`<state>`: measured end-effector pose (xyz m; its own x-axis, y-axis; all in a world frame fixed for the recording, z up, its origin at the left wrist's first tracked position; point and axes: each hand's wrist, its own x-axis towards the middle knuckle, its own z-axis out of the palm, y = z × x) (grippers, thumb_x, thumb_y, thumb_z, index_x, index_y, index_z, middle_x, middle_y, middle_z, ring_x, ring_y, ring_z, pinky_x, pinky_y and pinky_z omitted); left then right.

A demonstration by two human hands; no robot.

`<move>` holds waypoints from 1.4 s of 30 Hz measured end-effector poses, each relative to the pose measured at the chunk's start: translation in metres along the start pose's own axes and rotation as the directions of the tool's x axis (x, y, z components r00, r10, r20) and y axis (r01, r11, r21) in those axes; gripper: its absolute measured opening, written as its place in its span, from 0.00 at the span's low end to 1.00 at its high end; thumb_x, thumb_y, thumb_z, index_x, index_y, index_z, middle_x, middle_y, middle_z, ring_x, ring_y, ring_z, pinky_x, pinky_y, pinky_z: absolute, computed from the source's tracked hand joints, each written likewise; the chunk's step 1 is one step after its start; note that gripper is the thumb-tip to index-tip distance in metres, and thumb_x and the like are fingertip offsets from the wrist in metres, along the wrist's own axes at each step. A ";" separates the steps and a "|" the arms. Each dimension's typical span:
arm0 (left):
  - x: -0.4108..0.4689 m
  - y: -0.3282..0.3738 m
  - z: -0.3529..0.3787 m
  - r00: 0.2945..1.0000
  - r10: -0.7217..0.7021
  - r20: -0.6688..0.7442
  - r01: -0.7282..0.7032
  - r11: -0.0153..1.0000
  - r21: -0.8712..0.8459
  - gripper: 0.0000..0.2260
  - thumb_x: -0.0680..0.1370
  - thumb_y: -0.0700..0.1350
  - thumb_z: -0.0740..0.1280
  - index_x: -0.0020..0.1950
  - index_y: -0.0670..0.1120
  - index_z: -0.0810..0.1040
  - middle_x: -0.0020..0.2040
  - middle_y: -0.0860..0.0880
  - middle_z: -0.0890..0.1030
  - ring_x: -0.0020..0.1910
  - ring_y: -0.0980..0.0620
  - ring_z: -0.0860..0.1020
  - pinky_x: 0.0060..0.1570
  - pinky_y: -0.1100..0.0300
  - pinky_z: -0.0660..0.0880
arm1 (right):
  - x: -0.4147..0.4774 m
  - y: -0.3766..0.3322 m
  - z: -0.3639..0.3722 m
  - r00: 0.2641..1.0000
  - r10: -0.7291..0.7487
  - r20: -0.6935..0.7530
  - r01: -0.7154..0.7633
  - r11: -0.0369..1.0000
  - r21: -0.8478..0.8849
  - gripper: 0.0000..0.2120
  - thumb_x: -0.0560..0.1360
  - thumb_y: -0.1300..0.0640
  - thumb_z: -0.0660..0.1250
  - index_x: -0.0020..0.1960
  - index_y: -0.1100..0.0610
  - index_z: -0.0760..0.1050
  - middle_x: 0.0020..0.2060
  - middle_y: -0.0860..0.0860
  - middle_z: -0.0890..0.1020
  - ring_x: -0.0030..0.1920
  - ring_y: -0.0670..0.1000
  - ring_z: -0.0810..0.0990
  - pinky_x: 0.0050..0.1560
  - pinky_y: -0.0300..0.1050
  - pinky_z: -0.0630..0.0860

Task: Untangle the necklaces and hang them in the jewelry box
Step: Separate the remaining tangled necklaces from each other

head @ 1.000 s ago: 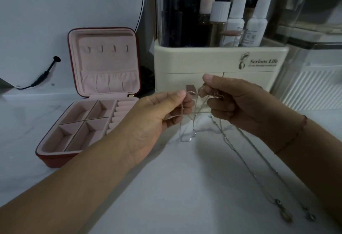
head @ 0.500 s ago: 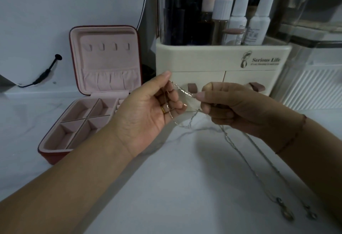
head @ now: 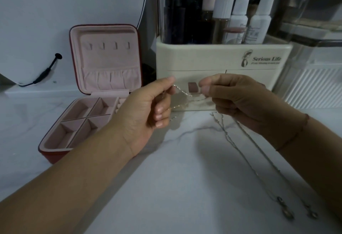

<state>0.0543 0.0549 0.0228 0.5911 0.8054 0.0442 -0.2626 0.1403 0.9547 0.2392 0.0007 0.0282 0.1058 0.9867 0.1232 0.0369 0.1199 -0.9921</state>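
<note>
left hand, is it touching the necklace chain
Touching. The head view shows the left hand pinching the necklace chain, which runs straight out from under its thumb.

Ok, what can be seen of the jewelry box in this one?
The box is square, dark red outside, lined in soft-looking pink. It stands open on the marbled table, left of the cream organizer, with its lid upright. The lid carries four small hooks in a row, all bare, above a gathered pocket. The base shows four compartments, seemingly empty, and ring rolls partly hidden behind the left hand. No hand plainly touches it.
</note>
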 end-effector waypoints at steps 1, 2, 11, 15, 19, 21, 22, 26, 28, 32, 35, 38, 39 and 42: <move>-0.001 -0.002 0.001 1.000 0.013 -0.021 -0.012 0.998 0.061 0.10 0.70 0.51 0.66 0.34 0.45 0.74 0.21 0.52 0.63 0.21 0.55 0.60 0.19 0.65 0.59 | 0.001 -0.001 0.000 1.000 -0.011 -0.019 0.012 0.999 0.039 0.05 0.68 0.60 0.68 0.43 0.60 0.78 0.32 0.52 0.78 0.23 0.44 0.58 0.25 0.36 0.54; -0.001 -0.005 0.003 0.998 0.033 -0.044 -0.027 0.992 0.120 0.10 0.71 0.50 0.67 0.34 0.46 0.75 0.22 0.51 0.65 0.22 0.55 0.61 0.20 0.64 0.61 | 0.001 -0.002 -0.001 0.999 -0.020 -0.029 0.023 0.996 0.081 0.03 0.70 0.61 0.66 0.43 0.60 0.77 0.32 0.50 0.77 0.23 0.43 0.59 0.25 0.36 0.54; -0.004 -0.015 0.008 0.993 0.094 -0.073 -0.069 0.955 0.290 0.09 0.76 0.46 0.66 0.40 0.46 0.84 0.41 0.48 0.84 0.42 0.52 0.80 0.45 0.57 0.75 | -0.001 -0.005 0.001 0.979 -0.113 0.167 0.069 0.966 0.248 0.07 0.70 0.62 0.66 0.47 0.57 0.79 0.35 0.51 0.79 0.23 0.43 0.62 0.25 0.34 0.61; -0.008 -0.012 0.011 0.992 0.128 -0.021 -0.114 0.936 0.333 0.07 0.72 0.47 0.70 0.48 0.48 0.84 0.45 0.54 0.85 0.45 0.62 0.80 0.45 0.69 0.73 | -0.002 -0.003 0.005 0.968 -0.107 0.225 0.056 0.973 0.223 0.08 0.70 0.63 0.65 0.48 0.57 0.79 0.35 0.52 0.79 0.23 0.43 0.62 0.26 0.34 0.62; -0.011 -0.011 0.013 0.991 0.131 0.037 -0.135 0.928 0.348 0.11 0.66 0.49 0.72 0.45 0.47 0.83 0.40 0.54 0.85 0.42 0.64 0.80 0.45 0.73 0.72 | -0.003 -0.003 0.005 0.967 -0.100 0.233 0.055 0.980 0.191 0.08 0.71 0.63 0.63 0.49 0.58 0.78 0.35 0.52 0.80 0.24 0.43 0.63 0.28 0.35 0.61; -0.010 -0.011 0.013 0.990 0.142 0.019 -0.140 0.928 0.344 0.09 0.65 0.50 0.71 0.42 0.48 0.83 0.38 0.54 0.84 0.40 0.64 0.79 0.45 0.71 0.73 | -0.003 -0.003 0.004 0.966 -0.108 0.235 0.066 0.982 0.180 0.08 0.71 0.63 0.64 0.49 0.58 0.78 0.35 0.51 0.80 0.24 0.43 0.63 0.28 0.35 0.61; -0.009 -0.010 0.012 0.990 0.139 0.007 -0.134 0.937 0.324 0.09 0.65 0.50 0.70 0.42 0.47 0.83 0.37 0.53 0.83 0.40 0.61 0.79 0.47 0.68 0.74 | -0.003 -0.003 0.004 0.967 -0.106 0.231 0.066 0.983 0.172 0.07 0.71 0.62 0.65 0.49 0.58 0.78 0.34 0.51 0.79 0.24 0.43 0.63 0.28 0.35 0.60; -0.005 -0.001 0.007 0.998 0.065 0.005 -0.066 0.996 0.057 0.07 0.65 0.49 0.67 0.32 0.48 0.83 0.33 0.51 0.81 0.36 0.56 0.79 0.42 0.62 0.76 | 0.000 -0.001 0.000 0.983 -0.020 0.183 0.021 1.000 -0.002 0.06 0.69 0.58 0.69 0.44 0.58 0.78 0.28 0.50 0.71 0.25 0.44 0.61 0.27 0.37 0.56; -0.003 0.005 0.004 0.999 0.032 -0.007 -0.032 0.997 -0.076 0.07 0.66 0.47 0.67 0.30 0.48 0.81 0.32 0.50 0.80 0.33 0.55 0.78 0.40 0.61 0.76 | -0.001 0.001 0.000 0.986 0.023 0.163 -0.001 0.991 -0.136 0.08 0.67 0.56 0.73 0.43 0.60 0.79 0.26 0.49 0.70 0.26 0.45 0.61 0.27 0.37 0.57; -0.002 0.007 0.002 0.999 -0.003 -0.032 -0.002 0.988 -0.156 0.06 0.66 0.46 0.67 0.31 0.47 0.81 0.32 0.49 0.79 0.30 0.55 0.76 0.36 0.62 0.76 | -0.003 -0.001 0.001 0.992 0.062 0.108 -0.026 0.953 -0.302 0.16 0.64 0.50 0.71 0.38 0.64 0.76 0.25 0.50 0.71 0.26 0.46 0.63 0.28 0.37 0.60; -0.002 0.005 0.001 0.999 -0.025 -0.046 0.018 0.987 -0.162 0.04 0.65 0.46 0.69 0.32 0.47 0.80 0.33 0.49 0.78 0.30 0.55 0.74 0.36 0.63 0.74 | -0.005 -0.005 0.001 0.995 0.071 0.066 -0.046 0.942 -0.333 0.20 0.63 0.43 0.68 0.35 0.61 0.74 0.27 0.51 0.73 0.28 0.46 0.67 0.31 0.38 0.65; 0.000 0.002 0.000 0.997 -0.060 -0.040 0.054 0.989 -0.140 0.05 0.66 0.47 0.70 0.31 0.48 0.80 0.32 0.51 0.77 0.30 0.56 0.74 0.35 0.63 0.74 | -0.003 -0.006 -0.001 0.995 0.082 0.051 -0.076 0.991 -0.112 0.15 0.68 0.46 0.67 0.32 0.55 0.69 0.30 0.51 0.76 0.34 0.47 0.74 0.39 0.41 0.69; 0.001 0.001 -0.001 0.996 -0.075 -0.041 0.069 0.989 -0.133 0.05 0.66 0.47 0.70 0.31 0.49 0.80 0.32 0.51 0.77 0.30 0.56 0.75 0.35 0.64 0.74 | -0.002 -0.006 -0.001 0.995 0.081 0.059 -0.082 0.997 0.014 0.15 0.70 0.48 0.67 0.31 0.54 0.67 0.29 0.51 0.76 0.37 0.48 0.76 0.42 0.42 0.71; 0.004 -0.005 -0.001 0.994 -0.097 -0.047 0.092 0.990 -0.105 0.04 0.65 0.47 0.71 0.32 0.48 0.82 0.31 0.52 0.78 0.29 0.57 0.76 0.34 0.65 0.76 | -0.001 -0.010 -0.002 0.994 0.078 0.077 -0.098 0.951 0.293 0.15 0.72 0.51 0.65 0.31 0.54 0.65 0.25 0.51 0.72 0.40 0.52 0.80 0.51 0.46 0.77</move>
<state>0.0569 0.0578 0.0183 0.5771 0.8143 -0.0625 -0.2859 0.2732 0.9185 0.2404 -0.0021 0.0375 0.0311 0.9986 0.0431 -0.2667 0.0499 -0.9625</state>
